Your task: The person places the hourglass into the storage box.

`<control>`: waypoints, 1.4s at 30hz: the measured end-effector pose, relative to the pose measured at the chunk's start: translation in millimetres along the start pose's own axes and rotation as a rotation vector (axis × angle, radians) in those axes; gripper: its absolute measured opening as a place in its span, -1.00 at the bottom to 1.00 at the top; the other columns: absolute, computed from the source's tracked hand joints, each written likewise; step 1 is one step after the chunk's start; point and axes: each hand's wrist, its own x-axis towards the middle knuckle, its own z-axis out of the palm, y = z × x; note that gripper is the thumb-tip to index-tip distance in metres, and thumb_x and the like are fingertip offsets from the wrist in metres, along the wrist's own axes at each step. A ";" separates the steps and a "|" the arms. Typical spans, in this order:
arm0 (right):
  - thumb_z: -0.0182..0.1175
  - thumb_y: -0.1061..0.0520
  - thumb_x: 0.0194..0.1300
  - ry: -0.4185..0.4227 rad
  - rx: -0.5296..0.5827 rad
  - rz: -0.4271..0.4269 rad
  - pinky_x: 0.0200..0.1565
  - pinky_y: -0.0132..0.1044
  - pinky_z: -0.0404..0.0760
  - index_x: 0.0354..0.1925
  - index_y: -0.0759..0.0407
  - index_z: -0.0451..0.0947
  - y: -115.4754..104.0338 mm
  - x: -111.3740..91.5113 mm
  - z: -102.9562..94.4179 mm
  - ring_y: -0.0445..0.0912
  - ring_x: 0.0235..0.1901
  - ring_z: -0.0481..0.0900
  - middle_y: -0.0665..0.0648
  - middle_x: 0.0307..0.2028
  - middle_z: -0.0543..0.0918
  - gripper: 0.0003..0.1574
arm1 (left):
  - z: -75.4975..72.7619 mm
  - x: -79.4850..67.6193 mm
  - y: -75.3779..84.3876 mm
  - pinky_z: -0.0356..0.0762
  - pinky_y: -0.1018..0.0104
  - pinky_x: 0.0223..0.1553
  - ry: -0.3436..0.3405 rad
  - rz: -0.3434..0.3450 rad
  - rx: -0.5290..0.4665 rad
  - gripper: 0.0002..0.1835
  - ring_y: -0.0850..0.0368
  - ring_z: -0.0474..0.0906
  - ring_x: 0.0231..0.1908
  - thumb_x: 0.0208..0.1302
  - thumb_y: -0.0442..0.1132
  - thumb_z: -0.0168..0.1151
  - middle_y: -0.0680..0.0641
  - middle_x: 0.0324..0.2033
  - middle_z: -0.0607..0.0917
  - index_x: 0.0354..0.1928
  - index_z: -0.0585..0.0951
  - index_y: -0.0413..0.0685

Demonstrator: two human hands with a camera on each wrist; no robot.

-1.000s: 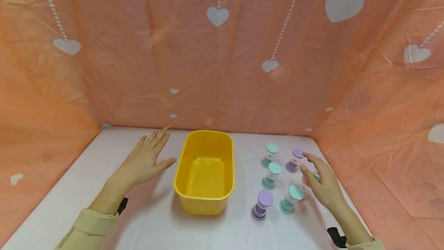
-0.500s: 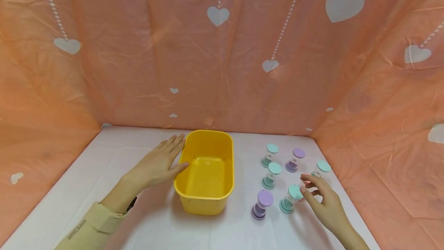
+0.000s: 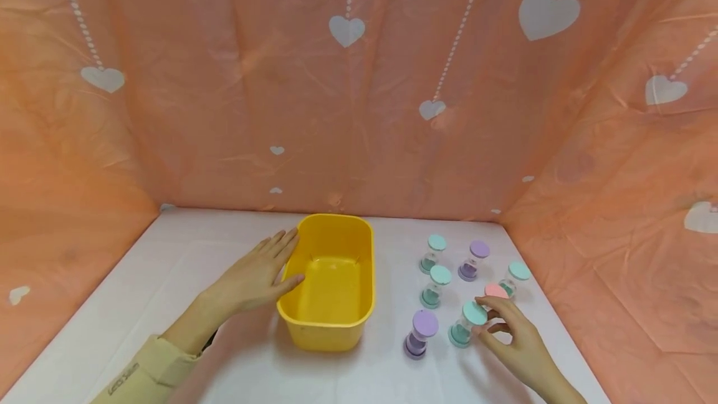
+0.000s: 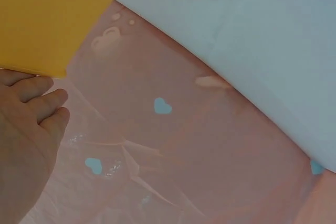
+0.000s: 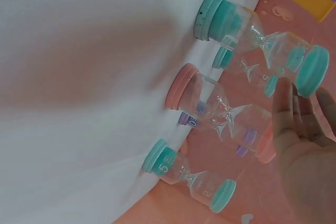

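In the head view my left hand (image 3: 255, 279) rests against the left rim of a yellow plastic bin (image 3: 327, 335), thumb over the edge and fingers straight. The left wrist view shows those fingers (image 4: 39, 95) along the bin's side (image 4: 47, 19). My right hand (image 3: 518, 341) reaches round the cap of a teal-capped hourglass (image 3: 474, 314), index finger and thumb on either side. In the right wrist view the fingertips are close to that upright hourglass's cap (image 5: 314, 72); firm contact cannot be made out. A pink-capped hourglass (image 3: 496, 291) stands just behind, partly hidden by the hand.
Other hourglasses stand upright nearby: teal ones (image 3: 440, 275) (image 3: 436, 242) (image 3: 518, 270), a purple one (image 3: 425, 323) in front and another purple one (image 3: 479, 250) at the back. White cloth (image 3: 235, 366) covers the table. Orange heart-printed sheets (image 3: 280, 80) enclose the back and sides.
My left hand has moved right onto the bin's rim. My right hand has come down and forward from above the far-right hourglasses to the front teal one. The hourglasses have stayed in place.
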 end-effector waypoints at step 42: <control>0.39 0.32 0.05 0.013 0.118 0.131 -0.18 -0.41 0.65 0.12 0.13 0.48 -0.4 -1.2 8.2 -0.29 -0.13 0.57 0.07 -0.05 0.54 -0.37 | 1.8 -1.6 2.8 0.01 -0.07 0.39 0.015 -0.002 0.016 -0.19 -0.14 -0.04 0.43 0.38 0.19 -0.08 -0.19 0.44 0.08 0.42 0.12 -0.29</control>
